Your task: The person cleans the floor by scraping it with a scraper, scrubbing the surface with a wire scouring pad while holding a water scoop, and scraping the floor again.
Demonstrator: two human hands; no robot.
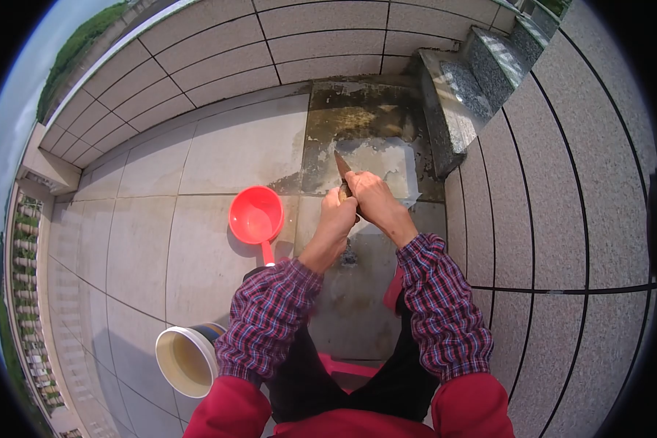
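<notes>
Both hands, left hand (pixel 337 212) and right hand (pixel 369 196), closed on my knife (pixel 342 169), mid-sharpening on wet floor (pixel 372 157); red ladle (pixel 256 216) left of them; next needs steady angle.

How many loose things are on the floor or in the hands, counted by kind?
Knife, held by left hand and right hand: 1
Red water scoop: 1
White bucket: 1
Total: 3
</notes>
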